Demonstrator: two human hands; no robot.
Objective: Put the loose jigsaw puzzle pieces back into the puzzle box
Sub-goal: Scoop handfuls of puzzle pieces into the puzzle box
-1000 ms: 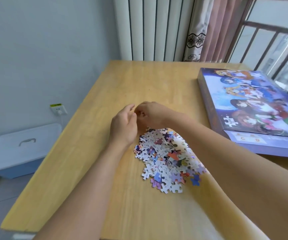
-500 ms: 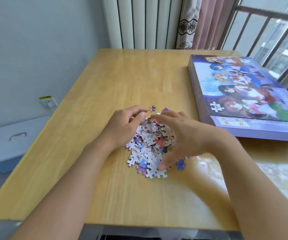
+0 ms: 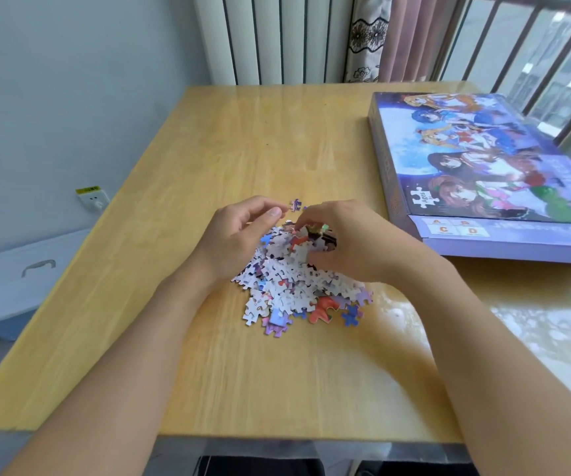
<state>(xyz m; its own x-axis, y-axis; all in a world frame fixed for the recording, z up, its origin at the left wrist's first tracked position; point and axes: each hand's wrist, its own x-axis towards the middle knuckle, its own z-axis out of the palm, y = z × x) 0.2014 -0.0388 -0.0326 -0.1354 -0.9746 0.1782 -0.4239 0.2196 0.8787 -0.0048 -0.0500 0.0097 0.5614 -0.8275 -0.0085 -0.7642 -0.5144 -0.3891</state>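
A heap of loose jigsaw pieces lies in the middle of the wooden table. My left hand rests against the heap's left side with its fingers loosely curled and nothing in them. My right hand is on the heap's top right, its fingers curled round a clump of pieces. A single stray piece lies just beyond the fingertips. The puzzle box, with a cartoon picture on its lid, sits closed at the table's right side.
A white radiator and curtains stand behind the table's far edge. At the left a wall socket and a white lidded storage bin sit below table level. A barred window is at the far right.
Both hands have drawn the spread pieces together into a tighter heap. My right hand has moved from flat over the pieces to gripping a clump at the top.
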